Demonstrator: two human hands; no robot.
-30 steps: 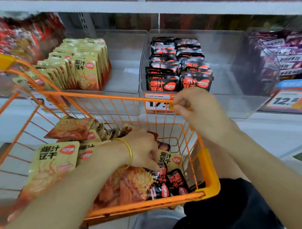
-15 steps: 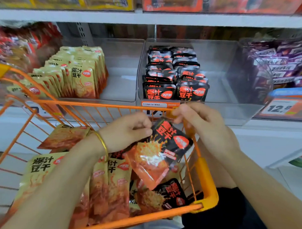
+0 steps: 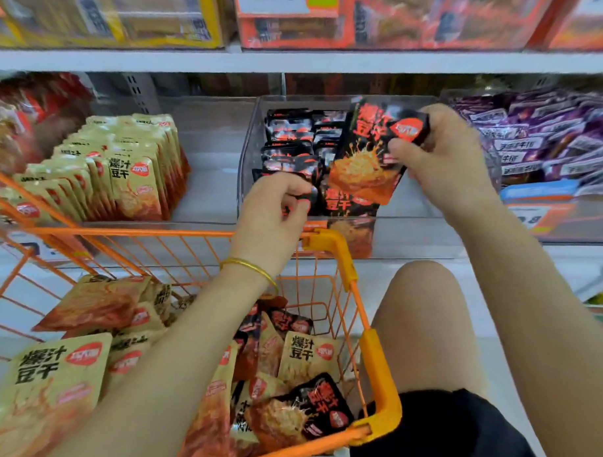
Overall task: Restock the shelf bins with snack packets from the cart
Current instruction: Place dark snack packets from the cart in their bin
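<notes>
Your R hand (image 3: 451,161) pinches the black-and-orange foil snack packet (image 3: 366,157) at its top corner. Long axis near upright, bottom just over front row of the clear plastic shelf bin (image 3: 249,155), where your L hand (image 3: 272,212) pinches a front black packet (image 3: 340,201).

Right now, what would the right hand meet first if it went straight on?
The right hand's held packet would likely meet the black packet rows in the clear bin first; depth is unclear.

Shelf (image 3: 584,256) bore three clear bins abreast | left bin (image 3: 216,183) held tan packets (image 3: 134,183) | middle bin (image 3: 249,155) held black packets (image 3: 289,126) | right bin (image 3: 566,226) held purple packets (image 3: 546,134)
</notes>
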